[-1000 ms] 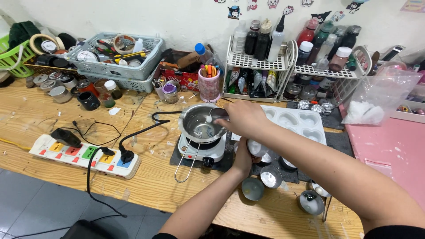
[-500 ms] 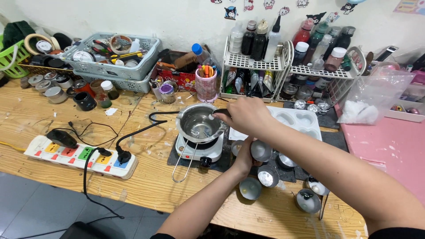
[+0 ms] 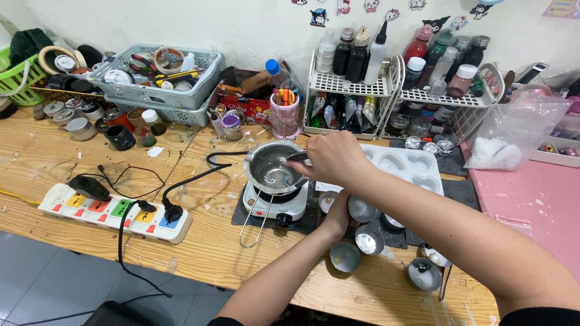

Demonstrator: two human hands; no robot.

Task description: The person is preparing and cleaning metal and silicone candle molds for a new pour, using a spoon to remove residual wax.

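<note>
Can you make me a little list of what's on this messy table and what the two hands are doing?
place: wooden table against a white wall
right hand: holds a dark tool over the rim of the small metal pot
pot: sits on a small white hot plate
left hand: rests on a small metal cup
nearby: more small round tins, a white mould tray
left side: power strip with coloured switches
back: grey baskets, white racks of bottles
</note>
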